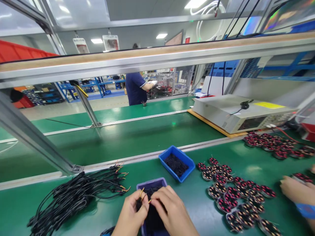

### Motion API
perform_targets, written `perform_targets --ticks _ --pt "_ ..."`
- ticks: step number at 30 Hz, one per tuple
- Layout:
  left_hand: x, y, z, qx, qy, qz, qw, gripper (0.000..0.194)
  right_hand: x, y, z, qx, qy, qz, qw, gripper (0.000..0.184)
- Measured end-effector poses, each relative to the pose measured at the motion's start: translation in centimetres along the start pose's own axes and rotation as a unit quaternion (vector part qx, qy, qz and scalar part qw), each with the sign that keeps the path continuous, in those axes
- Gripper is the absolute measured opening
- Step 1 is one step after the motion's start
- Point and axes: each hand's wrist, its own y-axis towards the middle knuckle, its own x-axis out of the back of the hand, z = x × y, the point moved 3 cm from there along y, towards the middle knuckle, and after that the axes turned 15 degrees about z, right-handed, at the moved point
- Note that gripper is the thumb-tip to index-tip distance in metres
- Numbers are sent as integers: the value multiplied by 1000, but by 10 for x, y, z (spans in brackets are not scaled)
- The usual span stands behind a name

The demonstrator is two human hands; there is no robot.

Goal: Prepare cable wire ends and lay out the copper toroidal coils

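Note:
My left hand (pixel 135 209) pinches a black cable near its end, where thin yellow and orange wires (pixel 142 192) stick up. Close beside it, my right hand (pixel 169 209) has thumb and fingertips closed on the tip of one yellow wire (pixel 149 201). Both hands are over a purple bin (pixel 151 182) that holds small black pieces, too dark to make out singly. A bundle of black cables (pixel 71 196) with bared coloured wire ends lies on the green bench to the left.
Behind the hands stands a blue bin (pixel 190 165) of small black parts. Several round copper-and-red coils (pixel 232 193) cover the right side. A co-worker's hand (pixel 292 188) holds one there. A grey instrument (pixel 221 113) sits at the back right; a metal post (pixel 36 137) rises at left.

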Motion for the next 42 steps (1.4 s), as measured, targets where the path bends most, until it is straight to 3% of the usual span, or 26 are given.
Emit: perform_targets --ticks 5,11,30,36,42 --pt "1 -2 -5 -10 15 5 1000 33 19 -1 5 29 132 -48 990 20" --pt "-2 -6 -20 1 -1 23 1000 27 29 -2 9 -6 200 -54 978 16" --pt "-4 -8 -24 -20 8 23 1000 24 28 -1 12 -1 218 -21 976 16" --pt "-3 -7 -23 -13 4 16 1000 31 34 -1 14 -11 211 -34 977 16" --pt "-1 -6 -14 5 -5 35 999 43 23 -1 14 -9 208 -24 978 15"
